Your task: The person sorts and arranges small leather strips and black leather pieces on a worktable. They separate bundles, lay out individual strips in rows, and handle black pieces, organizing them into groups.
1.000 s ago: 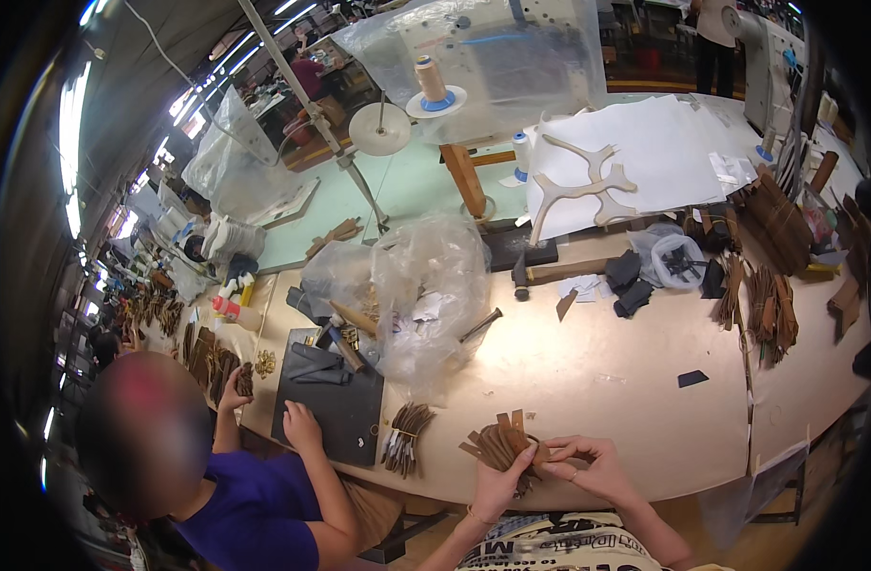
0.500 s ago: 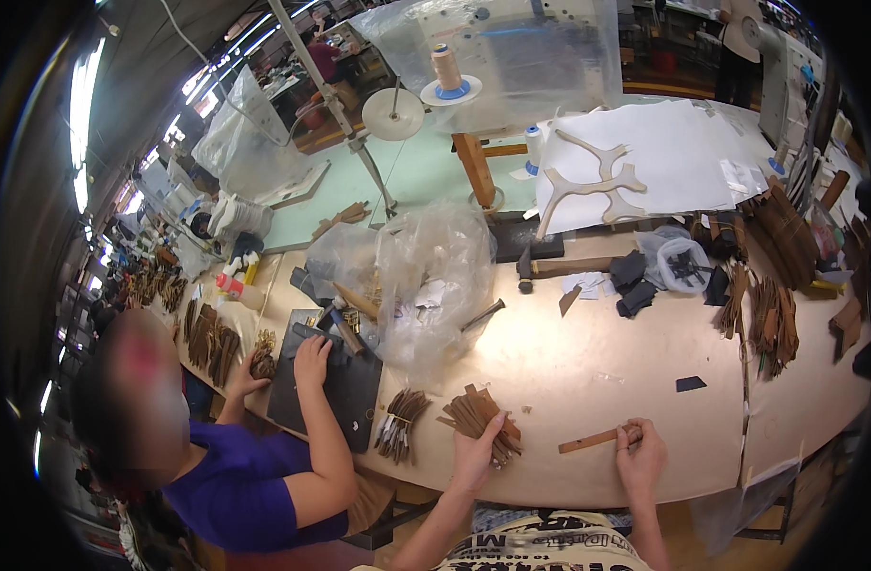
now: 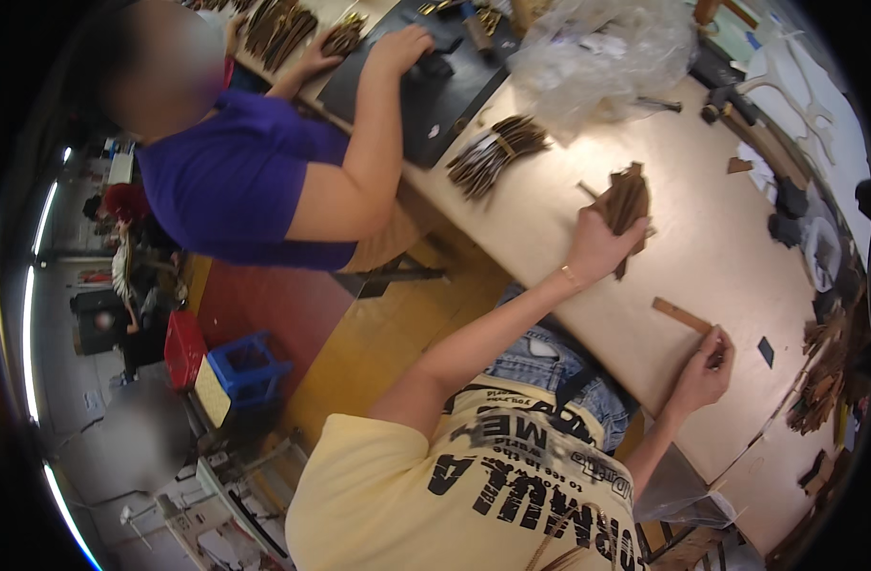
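My left hand point(image 3: 605, 244) is closed around a fanned bundle of brown strips point(image 3: 626, 195), which look like leather, just over the table. To its right, my right hand point(image 3: 704, 369) pinches one end of a single flat brown strip point(image 3: 679, 312); the strip's free end points back toward the bundle. A second bundle of brown strips point(image 3: 512, 143), tied and partly wrapped in white, lies on the table beyond my left hand. A small dark scrap point(image 3: 766, 352) is just right of my right hand.
At the left a co-worker in a purple shirt point(image 3: 245, 190) works over a black board point(image 3: 388, 105). Crumpled clear plastic point(image 3: 597, 67) and a hammer point(image 3: 716, 103) lie at the back. More brown strips point(image 3: 821, 381) are at the right; a blue stool point(image 3: 245, 366) stands behind.
My view has swung left and tilted, bringing the floor and more of the co-worker into sight. Both hands keep hold of the same bundle and single strip.
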Tool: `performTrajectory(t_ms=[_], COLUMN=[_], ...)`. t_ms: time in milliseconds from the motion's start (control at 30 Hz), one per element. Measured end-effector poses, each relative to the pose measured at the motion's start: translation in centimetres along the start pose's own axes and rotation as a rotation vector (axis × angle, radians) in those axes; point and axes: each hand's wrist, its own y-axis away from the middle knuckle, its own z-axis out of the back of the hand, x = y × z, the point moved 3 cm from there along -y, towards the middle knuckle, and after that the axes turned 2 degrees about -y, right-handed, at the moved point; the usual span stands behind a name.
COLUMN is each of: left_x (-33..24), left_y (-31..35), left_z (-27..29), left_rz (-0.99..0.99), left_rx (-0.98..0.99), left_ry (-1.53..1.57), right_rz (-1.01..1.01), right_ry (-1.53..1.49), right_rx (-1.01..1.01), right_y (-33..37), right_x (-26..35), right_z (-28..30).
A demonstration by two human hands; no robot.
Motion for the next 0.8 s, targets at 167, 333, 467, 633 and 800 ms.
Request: performTrajectory(t_ms=[167, 333, 467, 633, 800], left_x=[-0.7, -1.3, -0.6, 0.0, -0.3], left_y=[-0.2, 0.2, 0.2, 0.1, 0.6], left_z=[-0.1, 0.1, 0.0, -0.2, 0.4], left_rz=[0.055, 0.103, 0.086, 0.098, 0.110], left_rx=[0.047, 0.084, 0.063, 0.025, 0.047], left_ry=[0.095, 0.184, 0.080, 0.121, 0.003], right_rz=[0.110, 0.170, 0.228, 0.283, 0.206], right_ry=[-0.099, -0.059, 0.026, 0.194, 0.088], right_rx=[-0.029, 0.080, 0.176, 0.340, 0.227], right_y=[0.0, -1.4, -3.9, -5.3, -6.5], right_x=[0.8, 1.2, 1.3, 1.5, 1.6], right_z=[0.3, -0.1, -0.2, -0.7, -0.8])
